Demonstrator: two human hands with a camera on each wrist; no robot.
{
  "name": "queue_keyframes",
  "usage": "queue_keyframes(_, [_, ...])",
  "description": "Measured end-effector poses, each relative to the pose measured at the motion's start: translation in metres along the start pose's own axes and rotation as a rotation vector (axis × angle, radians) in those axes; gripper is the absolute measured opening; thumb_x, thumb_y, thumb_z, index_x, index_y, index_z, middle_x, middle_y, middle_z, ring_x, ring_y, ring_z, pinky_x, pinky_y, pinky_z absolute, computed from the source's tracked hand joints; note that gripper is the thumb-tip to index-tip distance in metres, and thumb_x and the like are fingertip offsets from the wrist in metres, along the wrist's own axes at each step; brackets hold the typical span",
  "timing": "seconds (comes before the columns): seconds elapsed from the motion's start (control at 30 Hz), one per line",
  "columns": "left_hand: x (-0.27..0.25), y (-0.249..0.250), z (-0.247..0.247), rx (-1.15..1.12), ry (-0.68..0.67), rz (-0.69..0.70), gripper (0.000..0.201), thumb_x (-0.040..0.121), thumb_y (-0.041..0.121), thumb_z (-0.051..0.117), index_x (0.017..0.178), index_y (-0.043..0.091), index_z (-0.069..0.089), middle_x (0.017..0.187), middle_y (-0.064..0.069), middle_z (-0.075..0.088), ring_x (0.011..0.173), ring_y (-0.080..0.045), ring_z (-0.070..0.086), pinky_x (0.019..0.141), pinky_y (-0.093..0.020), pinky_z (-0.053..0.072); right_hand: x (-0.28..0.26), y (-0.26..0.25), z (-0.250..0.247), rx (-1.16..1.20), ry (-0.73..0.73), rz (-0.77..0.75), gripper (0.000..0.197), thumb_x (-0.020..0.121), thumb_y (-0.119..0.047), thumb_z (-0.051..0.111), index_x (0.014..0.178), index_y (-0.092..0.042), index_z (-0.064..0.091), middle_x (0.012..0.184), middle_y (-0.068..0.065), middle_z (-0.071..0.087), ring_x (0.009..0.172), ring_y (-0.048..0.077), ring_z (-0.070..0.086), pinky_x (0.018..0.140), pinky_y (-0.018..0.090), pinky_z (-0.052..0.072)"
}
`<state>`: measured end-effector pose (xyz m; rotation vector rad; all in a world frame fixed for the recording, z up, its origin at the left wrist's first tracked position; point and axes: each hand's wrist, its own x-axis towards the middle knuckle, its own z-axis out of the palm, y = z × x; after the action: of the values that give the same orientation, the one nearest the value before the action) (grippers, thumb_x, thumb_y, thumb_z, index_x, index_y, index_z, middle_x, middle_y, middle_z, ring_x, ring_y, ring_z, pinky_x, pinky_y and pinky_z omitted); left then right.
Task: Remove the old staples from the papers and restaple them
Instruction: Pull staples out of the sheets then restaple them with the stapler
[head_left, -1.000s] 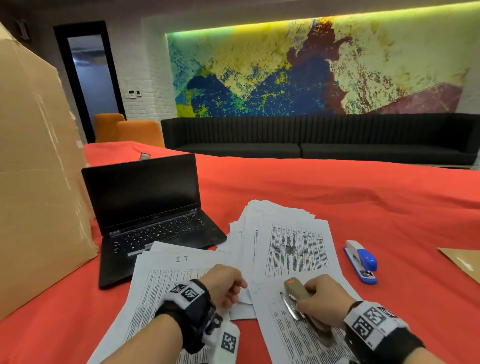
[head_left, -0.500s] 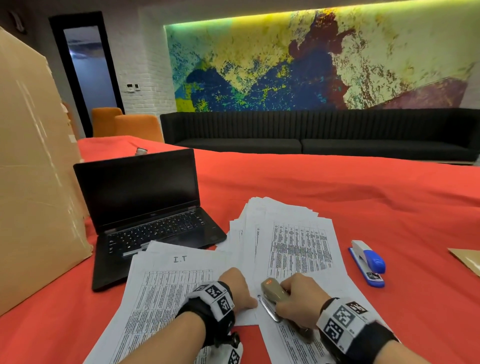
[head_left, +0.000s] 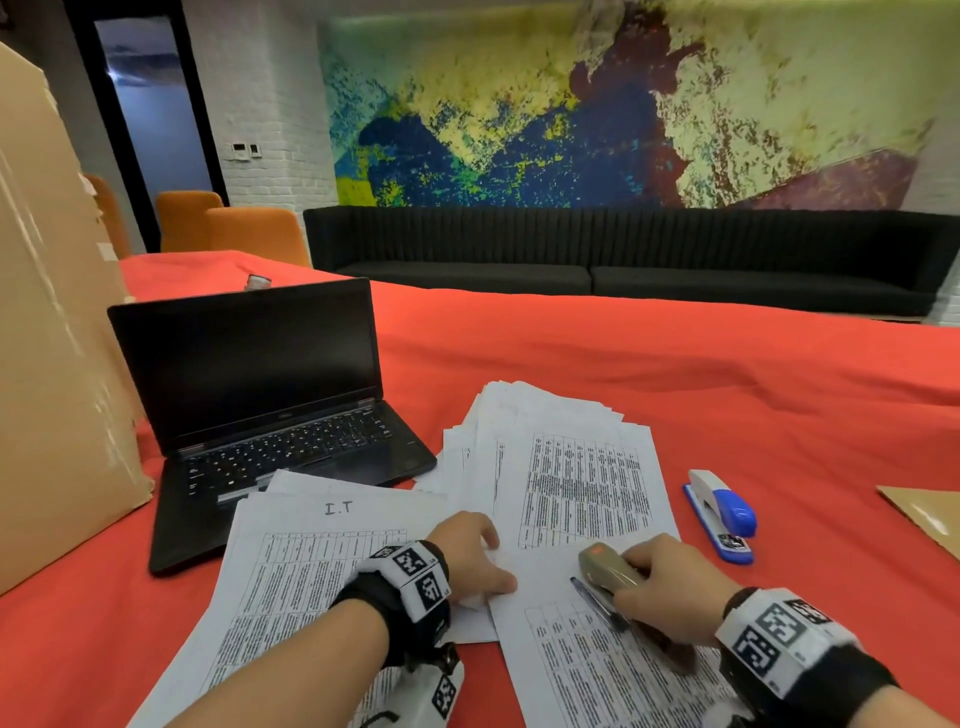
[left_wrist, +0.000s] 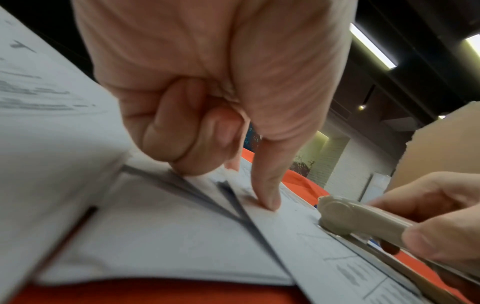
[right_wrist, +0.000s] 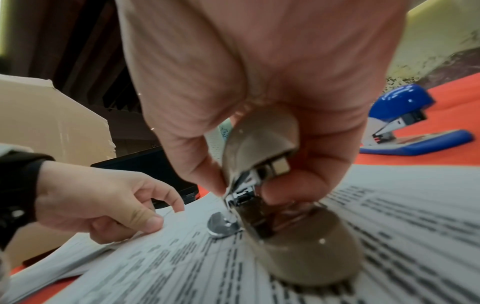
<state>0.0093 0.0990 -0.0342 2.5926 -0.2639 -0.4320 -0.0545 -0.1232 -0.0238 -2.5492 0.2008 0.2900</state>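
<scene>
Right hand (head_left: 662, 582) gripped the grey stapler (head_left: 608, 566), fingers and thumb curled round its body; its base sat on the nearest printed sheet (head_left: 597, 680), head tilted up off the base, metal tongue (right_wrist: 222, 225) flat on the paper. Stapler had a small orange mark on the top front, not readable.

Left hand (head_left: 467, 556) held nothing: index finger (left_wrist: 267, 185) straight, tip pressing the sheet's edge; other fingers curled in, resting on the paper.

Papers lay in three groups on the red cloth (head_left: 675, 374):
- near sheet under the stapler, table print too small to read
- left pile (head_left: 311, 561), top page hand-marked "I.T", overlapping the laptop's front edge
- fanned pile (head_left: 566, 457) behind the hands

Blue-and-white stapler (head_left: 719, 514) sat on the cloth just right of the fanned pile, untouched, a black-and-white tag on its rear end. Laptop (head_left: 260, 405) open, screen dark, logo under the screen too small to read. Cardboard box (head_left: 47, 364) stood left of it. Both wrists wore bands with square black-and-white markers.
</scene>
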Motion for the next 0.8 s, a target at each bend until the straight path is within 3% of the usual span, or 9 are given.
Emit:
queue_keyframes(0.07, [0.003, 0.006, 0.002, 0.041, 0.002, 0.009, 0.048, 0.077, 0.035, 0.075, 0.119, 0.019, 0.058, 0.127, 0.001, 0.049, 0.112, -0.016, 0.053, 0.087, -0.025, 0.047, -0.001, 0.005, -0.002, 0.017, -0.014, 0.001, 0.024, 0.066, -0.023, 0.055, 0.083, -0.012, 0.069, 0.064, -0.001, 0.06, 0.053, 0.012, 0.055, 0.049, 0.022, 0.044])
queue_keyframes(0.2, [0.006, 0.018, 0.003, 0.059, -0.028, -0.008, 0.04, 0.078, 0.032, 0.075, 0.111, 0.014, 0.063, 0.1, 0.001, 0.056, 0.093, -0.015, 0.056, 0.074, -0.023, 0.045, -0.002, 0.007, -0.001, 0.059, -0.028, 0.012, 0.021, 0.07, -0.018, 0.055, 0.084, -0.011, 0.07, 0.062, 0.0, 0.058, 0.05, 0.013, 0.054, 0.045, 0.021, 0.046])
queue_keyframes(0.33, [0.012, 0.024, 0.004, 0.033, -0.038, -0.02, 0.029, 0.074, 0.032, 0.078, 0.093, 0.014, 0.067, 0.089, -0.001, 0.063, 0.083, -0.016, 0.061, 0.076, -0.027, 0.052, 0.0, 0.005, 0.0, 0.044, -0.018, 0.013, 0.015, 0.072, -0.02, 0.056, 0.078, -0.011, 0.067, 0.062, -0.001, 0.057, 0.053, 0.013, 0.053, 0.047, 0.02, 0.043])
queue_keyframes(0.4, [0.011, 0.027, 0.007, 0.079, -0.047, -0.035, 0.038, 0.072, 0.035, 0.081, 0.099, 0.012, 0.065, 0.094, -0.002, 0.064, 0.088, -0.018, 0.062, 0.077, -0.028, 0.052, 0.003, 0.0, 0.002, 0.015, -0.011, 0.008, 0.007, 0.073, -0.02, 0.057, 0.071, -0.016, 0.061, 0.061, -0.002, 0.055, 0.054, 0.012, 0.053, 0.047, 0.02, 0.041])
queue_keyframes(0.53, [0.013, 0.032, 0.014, 0.222, -0.047, -0.031, 0.06, 0.075, 0.039, 0.079, 0.121, 0.01, 0.054, 0.121, -0.006, 0.061, 0.11, -0.022, 0.058, 0.089, -0.03, 0.048, 0.015, -0.009, 0.008, -0.072, 0.051, 0.013, 0.009, 0.073, -0.023, 0.056, 0.079, -0.018, 0.058, 0.067, -0.003, 0.056, 0.063, 0.015, 0.056, 0.051, 0.02, 0.039])
queue_keyframes(0.7, [0.016, 0.036, 0.014, 0.303, -0.103, -0.018, 0.061, 0.082, 0.037, 0.074, 0.129, 0.007, 0.049, 0.129, -0.01, 0.057, 0.117, -0.027, 0.056, 0.096, -0.034, 0.046, 0.028, -0.014, 0.023, -0.012, 0.105, 0.041, 0.018, 0.075, -0.021, 0.057, 0.091, -0.015, 0.062, 0.079, 0.0, 0.063, 0.071, 0.019, 0.061, 0.057, 0.021, 0.042])
queue_keyframes(0.8, [0.018, 0.039, 0.013, 0.35, -0.122, 0.013, 0.06, 0.084, 0.035, 0.072, 0.13, 0.005, 0.049, 0.131, -0.013, 0.056, 0.119, -0.029, 0.054, 0.099, -0.036, 0.045, 0.035, -0.018, 0.028, 0.023, 0.134, 0.052, 0.012, 0.078, -0.025, 0.055, 0.083, -0.014, 0.057, 0.077, 0.001, 0.06, 0.072, 0.021, 0.06, 0.057, 0.023, 0.04])
